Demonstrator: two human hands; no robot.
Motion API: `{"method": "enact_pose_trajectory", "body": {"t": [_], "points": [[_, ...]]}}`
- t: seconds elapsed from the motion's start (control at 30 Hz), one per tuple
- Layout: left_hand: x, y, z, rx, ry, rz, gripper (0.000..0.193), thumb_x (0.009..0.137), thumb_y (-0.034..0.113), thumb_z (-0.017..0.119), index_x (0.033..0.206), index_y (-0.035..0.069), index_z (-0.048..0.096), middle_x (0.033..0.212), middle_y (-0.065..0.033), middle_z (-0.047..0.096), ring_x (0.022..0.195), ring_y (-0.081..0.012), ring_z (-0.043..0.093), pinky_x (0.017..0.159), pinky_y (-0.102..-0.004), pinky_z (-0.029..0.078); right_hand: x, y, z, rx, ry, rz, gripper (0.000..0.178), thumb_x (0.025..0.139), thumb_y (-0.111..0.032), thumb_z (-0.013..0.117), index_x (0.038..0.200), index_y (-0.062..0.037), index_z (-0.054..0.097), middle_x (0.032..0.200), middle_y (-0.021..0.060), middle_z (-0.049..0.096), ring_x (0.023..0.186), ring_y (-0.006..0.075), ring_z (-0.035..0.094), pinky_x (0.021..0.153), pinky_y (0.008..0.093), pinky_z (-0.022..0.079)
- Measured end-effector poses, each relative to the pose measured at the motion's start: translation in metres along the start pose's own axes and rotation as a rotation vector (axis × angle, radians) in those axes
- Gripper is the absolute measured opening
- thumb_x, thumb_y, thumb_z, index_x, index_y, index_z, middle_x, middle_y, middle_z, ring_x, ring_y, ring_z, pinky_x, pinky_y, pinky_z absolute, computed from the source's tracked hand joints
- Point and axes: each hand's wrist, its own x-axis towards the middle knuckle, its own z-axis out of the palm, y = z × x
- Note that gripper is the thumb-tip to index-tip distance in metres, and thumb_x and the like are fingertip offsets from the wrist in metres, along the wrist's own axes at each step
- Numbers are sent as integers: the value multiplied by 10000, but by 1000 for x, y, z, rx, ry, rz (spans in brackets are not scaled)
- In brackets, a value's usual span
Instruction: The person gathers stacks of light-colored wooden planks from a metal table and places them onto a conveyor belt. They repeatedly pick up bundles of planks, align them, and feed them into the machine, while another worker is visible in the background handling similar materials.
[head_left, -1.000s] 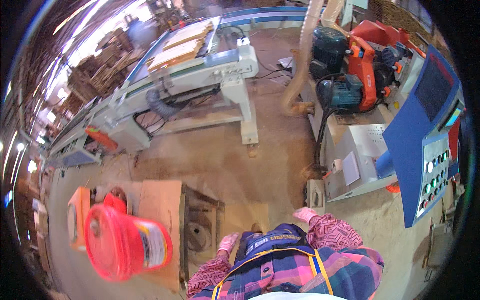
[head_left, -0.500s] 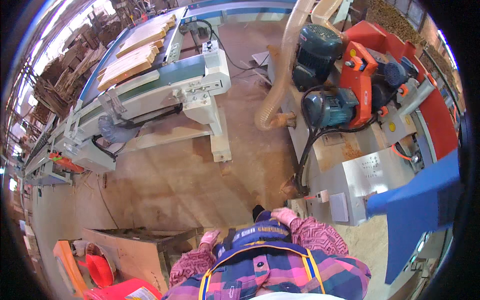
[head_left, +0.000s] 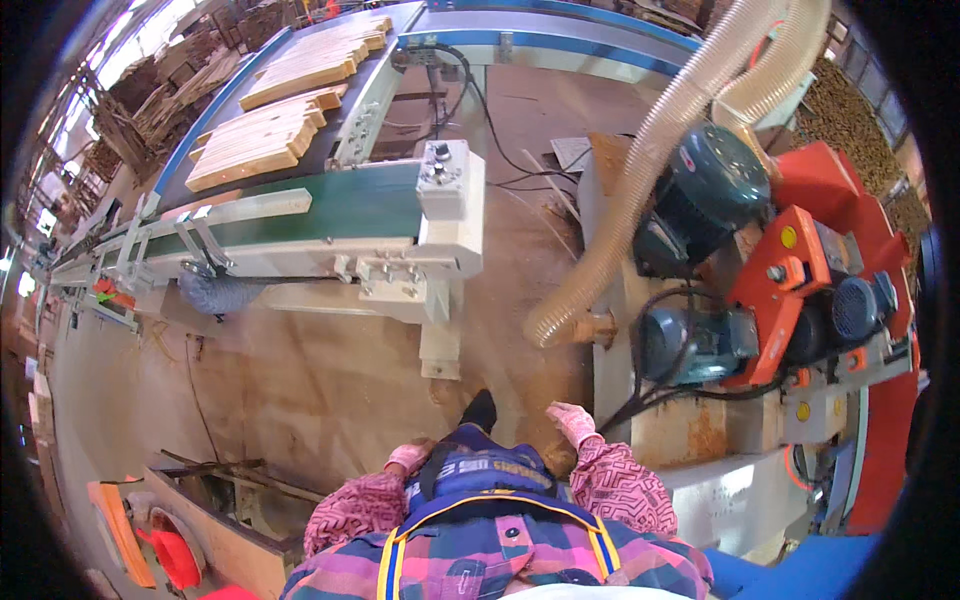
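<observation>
Worker between a conveyor and a machine, seen from above. The left hand (head_left: 408,457) lies beside the navy-blue cloth apron with pale print (head_left: 480,470); its fingers are too indistinct to tell whether they are apart or together, or whether it touches the cloth. The right hand (head_left: 573,424), fingers loosely apart and visibly empty, is near the black rubber-sheathed cables (head_left: 655,404). Pale, bar-shaped wooden pieces lie in two groups on the conveyor's dark flat bed (head_left: 328,135): the nearer group (head_left: 262,140) toward the bed's near end, the farther group (head_left: 318,62) toward its far end. Progress, as judged: the wood is already laid out, but neither hand is at it; whether any piece is finished, or what remains, cannot be determined.
</observation>
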Motion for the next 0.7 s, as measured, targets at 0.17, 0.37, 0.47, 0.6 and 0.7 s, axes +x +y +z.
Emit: {"method": "enact_pose_trajectory", "body": {"t": [0.17, 0.37, 0.47, 0.6, 0.7], "points": [[114, -18, -47, 193, -23, 158, 461, 992, 432, 403, 1266, 128, 616, 1305, -176, 609, 1207, -368, 575, 1019, -439, 466, 83, -32, -16, -555, -42, -412, 313, 831, -216, 659, 1131, -143, 708, 1190, 88, 695, 1091, 292, 660, 933, 350, 532], [173, 23, -121, -99, 274, 69, 453, 979, 411, 423, 1286, 126, 595, 1378, -153, 567, 1271, -359, 528, 1045, -417, 445, 196, -119, -86, -1051, 54, -807, 281, 881, -192, 554, 1123, -144, 688, 1239, 84, 669, 1064, 299, 672, 887, 385, 567], [183, 26, -131, -222, 414, 38, 468, 983, 396, 414, 1325, 124, 580, 1331, -116, 605, 1205, -354, 572, 1005, -402, 449, 230, -189, -126, -989, -58, -793, 297, 911, -228, 565, 1172, -161, 691, 1297, 72, 641, 1132, 291, 639, 983, 371, 515], [171, 0, -76, -331, 612, -11, 411, 964, 368, 488, 1251, 109, 626, 1273, -125, 634, 1086, -348, 625, 911, -390, 502, 266, -301, -142, -721, -6, -343, 355, 928, -294, 570, 1235, -150, 676, 1231, 120, 674, 1107, 313, 648, 942, 372, 513], [163, -11, 10, -1336, 507, -575, 402, 957, 403, 533, 1172, 91, 665, 1112, -86, 671, 968, -217, 649, 862, -363, 525, 316, -380, -159, -538, 45, -325, 434, 909, -394, 589, 1248, -137, 672, 1158, 155, 698, 1092, 319, 653, 935, 383, 500]]}}
